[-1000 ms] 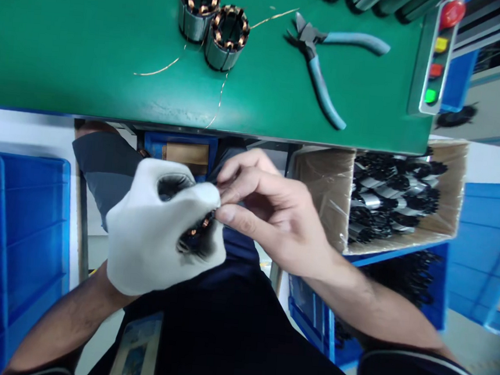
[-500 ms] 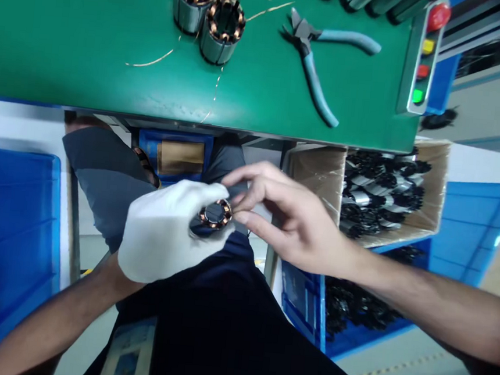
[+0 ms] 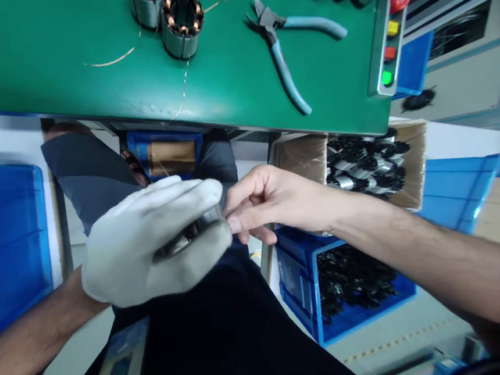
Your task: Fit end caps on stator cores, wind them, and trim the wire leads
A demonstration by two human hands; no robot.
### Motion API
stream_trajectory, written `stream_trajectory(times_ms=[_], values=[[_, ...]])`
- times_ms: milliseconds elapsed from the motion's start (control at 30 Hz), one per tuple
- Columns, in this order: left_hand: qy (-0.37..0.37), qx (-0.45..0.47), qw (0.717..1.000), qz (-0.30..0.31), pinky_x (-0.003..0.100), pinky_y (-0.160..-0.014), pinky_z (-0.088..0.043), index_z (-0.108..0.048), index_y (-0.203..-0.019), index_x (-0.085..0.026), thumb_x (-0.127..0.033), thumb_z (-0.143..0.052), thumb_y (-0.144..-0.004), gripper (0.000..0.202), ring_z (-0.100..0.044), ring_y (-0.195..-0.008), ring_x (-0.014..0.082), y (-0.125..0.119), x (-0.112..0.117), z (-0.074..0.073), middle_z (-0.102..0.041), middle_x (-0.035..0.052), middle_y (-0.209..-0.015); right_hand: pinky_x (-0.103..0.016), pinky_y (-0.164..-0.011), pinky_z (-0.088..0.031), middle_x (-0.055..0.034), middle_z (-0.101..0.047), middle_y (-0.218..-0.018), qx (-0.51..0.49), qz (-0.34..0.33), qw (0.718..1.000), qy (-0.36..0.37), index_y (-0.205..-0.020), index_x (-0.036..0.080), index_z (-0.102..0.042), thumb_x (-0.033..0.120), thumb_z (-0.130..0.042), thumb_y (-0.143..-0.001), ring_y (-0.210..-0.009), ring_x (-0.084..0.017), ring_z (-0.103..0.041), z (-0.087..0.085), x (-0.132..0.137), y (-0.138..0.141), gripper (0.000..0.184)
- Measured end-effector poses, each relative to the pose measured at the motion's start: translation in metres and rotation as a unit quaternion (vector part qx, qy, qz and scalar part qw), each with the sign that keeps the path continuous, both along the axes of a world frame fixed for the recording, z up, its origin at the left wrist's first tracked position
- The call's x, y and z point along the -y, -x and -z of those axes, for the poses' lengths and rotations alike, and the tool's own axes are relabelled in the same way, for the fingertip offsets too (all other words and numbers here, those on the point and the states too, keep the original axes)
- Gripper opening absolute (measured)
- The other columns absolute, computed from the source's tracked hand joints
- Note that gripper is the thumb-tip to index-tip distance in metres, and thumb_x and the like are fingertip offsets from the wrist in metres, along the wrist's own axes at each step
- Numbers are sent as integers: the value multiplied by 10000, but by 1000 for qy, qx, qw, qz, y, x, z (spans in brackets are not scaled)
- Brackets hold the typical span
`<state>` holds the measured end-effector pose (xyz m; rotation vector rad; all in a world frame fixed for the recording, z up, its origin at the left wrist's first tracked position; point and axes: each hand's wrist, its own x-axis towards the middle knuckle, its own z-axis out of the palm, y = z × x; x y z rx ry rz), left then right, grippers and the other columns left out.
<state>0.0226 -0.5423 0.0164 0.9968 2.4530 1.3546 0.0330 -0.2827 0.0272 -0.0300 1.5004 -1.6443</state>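
Note:
My left hand [image 3: 153, 243], in a white glove, is wrapped round a motor stator [image 3: 199, 224] above my lap. The stator is tipped sideways, and mostly its dark and metal side shows between thumb and fingers. At its right end, my bare right hand [image 3: 270, 204] has thumb and forefinger pinched together, close against the stator. What the pinch holds is too small or hidden to make out. Two stators with copper windings stand upright on the green bench, one nearer [image 3: 181, 32] and one behind it [image 3: 147, 3]. Diagonal cutters [image 3: 269, 24] with blue handles lie spread to their right.
Thin copper wire offcuts [image 3: 112, 61] lie on the green bench [image 3: 232, 92]. A button box [image 3: 386, 53] stands at its right end. Below right are a carton [image 3: 300, 157] of metal-and-black parts and a blue crate [image 3: 323, 328] of black parts. Another blue bin [image 3: 11, 219] is at left.
The stator has turned from its copper-wound end facing up to lying sideways. My right hand has closed into a tighter pinch at its end. The view has shifted, moving the bench items leftward.

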Motion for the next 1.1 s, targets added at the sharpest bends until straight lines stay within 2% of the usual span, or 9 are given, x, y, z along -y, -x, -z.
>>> stream_trajectory(times_ms=[167,267,367,500,567,700,800,933,1100], values=[[89,23,995,-44,359,-847,-714,-787,-1227,-300,-356,-809,-904,329,-875,-889,261,-6,1,3,-897,-9,-1083,-225,-456,-360,47,-622,-609,-290,-22,944,-154,-555,271,-696,526,-954,-923,-554,-78,-492,-24,4,8,516],[45,30,997,-57,333,-973,-700,-770,-1248,-312,-302,-862,-912,348,-875,-1018,234,-9,6,7,-890,-22,-1178,-212,-521,-475,23,-708,-754,-358,12,916,-182,-615,295,-759,474,-1008,-862,-693,-114,-608,-35,-5,12,394],[0,-55,997,-48,335,-1111,-663,-768,-1265,-343,-193,-857,-970,343,-846,-1233,227,-6,12,11,-853,-22,-1384,-258,-608,-645,-57,-836,-1060,-266,51,953,-136,-863,266,-880,585,-995,-858,-880,-191,-771,-29,-13,11,339],[-24,-143,985,92,415,-1079,-689,-762,-1280,-331,-172,-657,-1088,270,-865,-1162,259,7,13,10,-863,27,-1334,-237,-443,-558,-24,-797,-766,17,6,1000,-19,-900,201,-870,723,-840,-977,-514,-117,-660,-9,-7,1,529],[-19,-166,978,128,440,-1030,-700,-756,-1276,-300,-182,-652,-1067,262,-878,-1094,289,8,11,8,-873,58,-1299,-229,-427,-519,10,-758,-700,-33,0,999,-33,-867,204,-848,705,-829,-997,-458,-93,-591,-7,-1,-3,518],[86,-51,995,-14,403,-927,-725,-788,-1278,-290,-349,-820,-924,360,-884,-935,294,-2,8,4,-899,34,-1181,-230,-485,-495,71,-543,-554,-235,9,963,-128,-639,281,-716,470,-945,-965,-468,-87,-427,-24,2,0,441],[74,18,996,-47,359,-976,-720,-798,-1273,-304,-355,-860,-914,368,-883,-1013,265,-9,11,3,-896,-1,-1189,-218,-555,-548,37,-619,-693,-321,43,930,-172,-664,274,-734,383,-1056,-828,-617,-107,-554,-30,-8,5,377],[52,-66,995,-46,319,-1037,-695,-805,-1284,-360,-218,-855,-985,335,-858,-1205,223,-11,18,7,-853,-30,-1381,-228,-514,-596,-43,-799,-927,-132,32,987,-88,-1032,197,-838,561,-962,-901,-703,-147,-731,-19,-13,2,406],[88,-161,983,-30,401,-909,-716,-835,-1192,-412,-296,-816,-1014,214,-879,-1091,264,-13,15,8,-882,-41,-1222,-196,-422,-416,45,-672,-651,-47,18,998,-47,-821,190,-709,445,-899,-995,-471,-68,-537,-22,-2,-4,362]])
